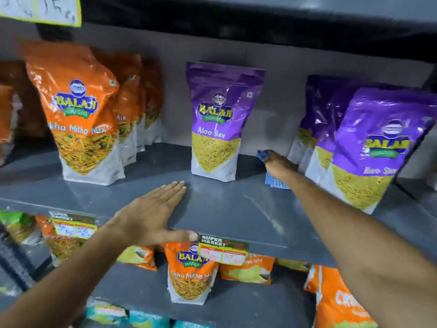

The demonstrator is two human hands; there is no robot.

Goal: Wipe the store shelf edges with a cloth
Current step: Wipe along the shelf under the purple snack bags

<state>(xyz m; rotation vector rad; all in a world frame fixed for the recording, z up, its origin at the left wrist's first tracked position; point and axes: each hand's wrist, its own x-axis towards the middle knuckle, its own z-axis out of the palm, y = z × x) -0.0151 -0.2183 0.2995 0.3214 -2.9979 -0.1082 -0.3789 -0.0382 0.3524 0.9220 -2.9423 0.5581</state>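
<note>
Head view, one frame.

Shelf (224, 209): grey metal, middle tier of a store rack; front edge runs across the lower half of the frame.

Left hand (151, 209): flat and fully spread, palm down on the shelf near its front edge, fingers pointing toward the back, thumb lying along the front lip. Holds nothing.

Right hand (277, 163): reached deep toward the back of the shelf, right of centre, pressed down on the cloth with fingers bent over it; how tightly it grips cannot be told.

Cloth (275, 179): blue with a check pattern, lying on the shelf under the right hand; one end shows beyond the fingertips, the other beneath the wrist. It sits between the single purple pouch and the purple pouches at the right edge.

Purple pouch, "Aloo Sev" (218, 121): upright, mid-shelf toward the back, just left of the right hand.

Purple pouches, right group (369, 147): a row front to back at the shelf's right edge, front one tilted.

Orange pouches, "Mitha Mix" (82, 114): a row front to back on the left part of the shelf, upright.

Price tag (223, 250): "Super Market" label clipped to the shelf's front edge, touching the left thumb tip.

Lower shelf (142, 287): holds orange pouches, lettering partly blurred.
</note>
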